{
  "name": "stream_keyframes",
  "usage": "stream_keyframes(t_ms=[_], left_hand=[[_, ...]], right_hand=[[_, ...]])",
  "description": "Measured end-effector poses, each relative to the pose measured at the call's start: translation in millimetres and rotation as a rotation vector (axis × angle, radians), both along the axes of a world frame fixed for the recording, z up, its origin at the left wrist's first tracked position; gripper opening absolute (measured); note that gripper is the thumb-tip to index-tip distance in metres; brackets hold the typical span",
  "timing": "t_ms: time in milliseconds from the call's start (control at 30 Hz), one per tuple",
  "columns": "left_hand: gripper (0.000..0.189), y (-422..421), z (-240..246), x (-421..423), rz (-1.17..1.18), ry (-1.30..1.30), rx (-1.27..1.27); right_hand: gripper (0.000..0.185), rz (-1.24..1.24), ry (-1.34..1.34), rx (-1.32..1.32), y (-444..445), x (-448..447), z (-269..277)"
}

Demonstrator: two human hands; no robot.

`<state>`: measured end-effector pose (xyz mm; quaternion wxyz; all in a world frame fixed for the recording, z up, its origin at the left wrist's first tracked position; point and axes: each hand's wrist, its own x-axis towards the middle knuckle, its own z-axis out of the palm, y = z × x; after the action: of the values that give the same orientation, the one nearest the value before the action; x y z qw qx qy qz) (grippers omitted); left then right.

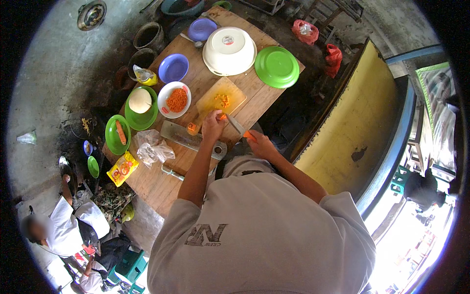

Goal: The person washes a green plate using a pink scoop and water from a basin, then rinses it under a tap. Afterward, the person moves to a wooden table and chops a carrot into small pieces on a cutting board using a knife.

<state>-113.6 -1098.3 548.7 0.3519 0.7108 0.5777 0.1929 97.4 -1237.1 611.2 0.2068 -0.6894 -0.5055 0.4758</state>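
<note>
In my left hand point(213, 125), above the near edge of the cutting board, is a piece of carrot point(221, 116). My right hand point(261, 144) grips the orange handle of a kitchen knife point(237, 125), its blade pointing towards the carrot piece. Diced carrot point(222, 100) lies on the wooden cutting board point(206, 98). Left of the board, a white bowl point(165, 104) holds finely chopped orange food point(177, 100). Another cut carrot piece point(191, 128) is beside a metal slicer or grater plate point(176, 133), which is partly hidden by my left forearm.
Upturned white basin point(229, 47) and green plate point(277, 67) occupy the table's far side. Blue bowls, green plates with a whole carrot point(120, 133) and a pale round vegetable point(140, 101), plastic bags and a yellow packet point(122, 169) line the left. Other people are at lower left.
</note>
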Motion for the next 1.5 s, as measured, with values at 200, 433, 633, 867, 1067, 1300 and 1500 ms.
stream_keyframes(t_ms=[200,433,633,867,1067,1300,1500], left_hand=[[0.029,-2,-2,7,0.003,0.143,0.054],[0.026,-12,5,16,0.06,0.207,0.065],[0.025,-19,7,13,0.068,0.079,0.135],[0.019,-28,17,8,0.344,-0.107,0.116],[0.019,-8,34,-24,0.442,-0.019,0.182],[0.026,29,17,-37,0.414,0.045,-0.014],[0.023,35,12,-39,0.412,0.064,0.014]], right_hand=[[0.046,0.001,-0.025,-0.022,0,-2,0],[0.049,-0.006,0.008,-0.107,4,-1,12],[0.048,-0.022,0.029,-0.078,4,2,10],[0.039,-0.029,-0.103,0.053,-2,-1,-1],[0.032,0.116,-0.179,0.152,9,-5,-4],[0.025,0.102,-0.302,0.246,33,-4,-6],[0.032,0.12,-0.381,0.316,41,-18,-13]])
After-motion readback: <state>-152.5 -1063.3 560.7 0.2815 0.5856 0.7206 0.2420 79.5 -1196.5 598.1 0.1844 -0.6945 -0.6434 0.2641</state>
